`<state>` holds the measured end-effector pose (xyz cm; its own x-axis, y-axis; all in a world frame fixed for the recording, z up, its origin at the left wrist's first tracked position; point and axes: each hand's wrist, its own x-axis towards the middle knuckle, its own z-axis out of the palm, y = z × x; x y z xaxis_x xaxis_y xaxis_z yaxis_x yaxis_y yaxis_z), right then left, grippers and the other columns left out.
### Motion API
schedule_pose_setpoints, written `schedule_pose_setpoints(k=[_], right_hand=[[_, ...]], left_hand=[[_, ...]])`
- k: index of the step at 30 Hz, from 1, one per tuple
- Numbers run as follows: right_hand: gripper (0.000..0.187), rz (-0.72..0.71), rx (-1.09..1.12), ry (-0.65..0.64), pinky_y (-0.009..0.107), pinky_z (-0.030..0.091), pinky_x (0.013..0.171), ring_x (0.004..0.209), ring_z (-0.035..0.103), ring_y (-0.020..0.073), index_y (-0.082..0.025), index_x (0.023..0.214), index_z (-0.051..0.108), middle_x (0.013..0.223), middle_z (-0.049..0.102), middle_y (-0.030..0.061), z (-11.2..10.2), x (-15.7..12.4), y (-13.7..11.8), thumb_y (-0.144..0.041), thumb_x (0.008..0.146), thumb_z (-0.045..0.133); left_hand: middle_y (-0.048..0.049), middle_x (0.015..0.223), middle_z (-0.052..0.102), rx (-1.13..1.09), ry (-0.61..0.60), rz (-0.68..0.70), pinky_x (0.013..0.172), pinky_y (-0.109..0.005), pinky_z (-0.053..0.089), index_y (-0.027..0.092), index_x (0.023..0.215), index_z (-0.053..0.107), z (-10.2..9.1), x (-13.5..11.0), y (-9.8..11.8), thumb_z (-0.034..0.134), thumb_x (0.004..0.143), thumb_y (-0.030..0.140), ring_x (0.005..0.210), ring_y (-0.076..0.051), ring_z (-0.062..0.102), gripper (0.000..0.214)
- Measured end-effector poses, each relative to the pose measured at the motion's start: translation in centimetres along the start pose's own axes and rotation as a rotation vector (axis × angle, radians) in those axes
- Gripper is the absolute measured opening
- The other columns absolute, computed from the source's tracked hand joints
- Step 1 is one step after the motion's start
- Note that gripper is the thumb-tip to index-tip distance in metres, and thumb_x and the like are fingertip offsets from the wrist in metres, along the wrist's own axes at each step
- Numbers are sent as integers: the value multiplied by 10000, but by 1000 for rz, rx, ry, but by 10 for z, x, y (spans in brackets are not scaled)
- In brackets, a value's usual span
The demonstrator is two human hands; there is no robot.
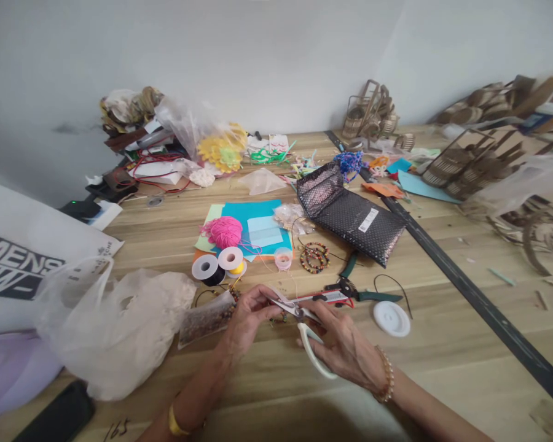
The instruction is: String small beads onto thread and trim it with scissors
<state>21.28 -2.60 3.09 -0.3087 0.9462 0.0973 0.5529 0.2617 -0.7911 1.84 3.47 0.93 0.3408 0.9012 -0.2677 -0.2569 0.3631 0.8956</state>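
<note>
My right hand (343,344) grips scissors (311,347) with white handles, their blades pointing left toward my other hand. The fingertips of my left hand (251,316) are pinched together by the blade tips, on what looks like a thin pale thread (295,282). This thread runs near a small clear spool (283,259) just beyond my hands. A few small coloured beads (279,319) show below the blades, partly hidden by my hands. Behind the scissors lies a red and white utility knife (329,297). Coiled strings of multicoloured beads (314,258) rest farther back.
Dark green-handled pliers (350,287) and a white round lid (391,318) lie right. Black thread (209,271) and yellow thread (233,263) spools stand near pink yarn (224,231). A black bubble mailer (357,215) lies behind; a plastic bag (120,331) sits left.
</note>
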Motion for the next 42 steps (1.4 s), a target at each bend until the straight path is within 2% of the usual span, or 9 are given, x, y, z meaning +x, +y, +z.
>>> schedule_pose_setpoints(k=[18, 25, 32, 38, 42], right_hand=[[369, 11, -82, -14, 262, 469, 629, 697, 581, 161, -197, 1172, 511, 911, 610, 63, 0, 1, 2, -186, 808, 572], [379, -3, -94, -14, 277, 472, 686, 777, 602, 181, -198, 1176, 509, 956, 614, 73, -1, 1, 2, -189, 805, 586], [425, -7, -119, -30, 269, 472, 661, 758, 597, 174, -208, 1209, 490, 969, 605, 73, 0, 1, 7, -165, 797, 583], [443, -27, -87, -32, 316, 496, 757, 883, 603, 209, -211, 1246, 459, 1062, 580, 97, 1, -2, 12, -181, 817, 568], [442, -54, -79, -48, 317, 505, 762, 903, 598, 211, -212, 1260, 437, 1076, 571, 103, 1, -2, 13, -175, 835, 553]], left_hand=[[-11, 733, 690, 14, -57, 6, 645, -221, 450, 149, 733, 645, -3, 0, -3, 755, 641, 172, 667, -123, 596, 145], [-16, 729, 692, 10, -76, 11, 641, -226, 456, 143, 733, 641, -2, 1, -4, 759, 638, 179, 657, -124, 596, 155], [-14, 723, 687, 23, -72, 15, 653, -224, 452, 142, 735, 650, -4, 1, -6, 766, 634, 188, 663, -125, 596, 160], [-12, 720, 686, 21, -58, 7, 648, -217, 447, 140, 729, 655, -3, 0, -5, 773, 621, 184, 668, -125, 596, 166], [-7, 713, 686, 22, -68, -2, 649, -220, 452, 142, 727, 656, -3, 1, -4, 769, 630, 184, 665, -123, 596, 155]])
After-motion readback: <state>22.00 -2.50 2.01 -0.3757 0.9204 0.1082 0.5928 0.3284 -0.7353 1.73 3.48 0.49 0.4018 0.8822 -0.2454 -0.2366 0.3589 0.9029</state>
